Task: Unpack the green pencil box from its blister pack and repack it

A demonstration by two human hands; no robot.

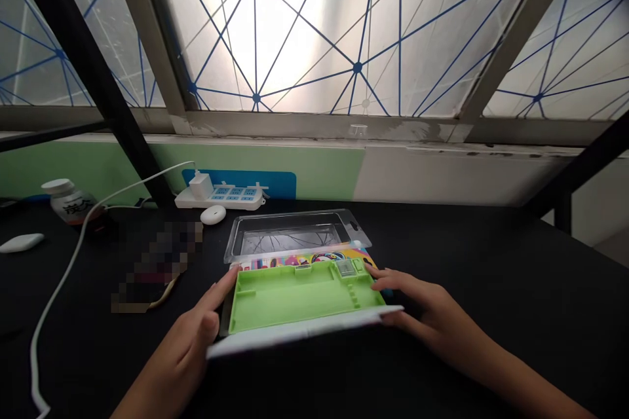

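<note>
A light green plastic pencil case point(295, 294) sits open in front of me, its pale lid point(304, 328) tilted up along the near side. Its shallow inside shows small moulded ridges and a clear square piece at the far right corner. My left hand point(191, 334) grips the left side, index finger at the far left corner and thumb bent near the lid. On the right, the fingers of my right hand point(417, 301) press the case's edge while the thumb lies under the lid's end. Beyond the case are a colourful printed card point(363, 253) and a clear plastic blister tray point(289, 236).
A white power strip point(226, 196) with a plugged-in charger point(200, 185) stands by the wall. Nearby lie a round white object point(213, 215), a blurred-out item point(157, 268) and a white cable point(61, 288). Far left are a white-capped bottle point(69, 201) and a white oblong object point(22, 243).
</note>
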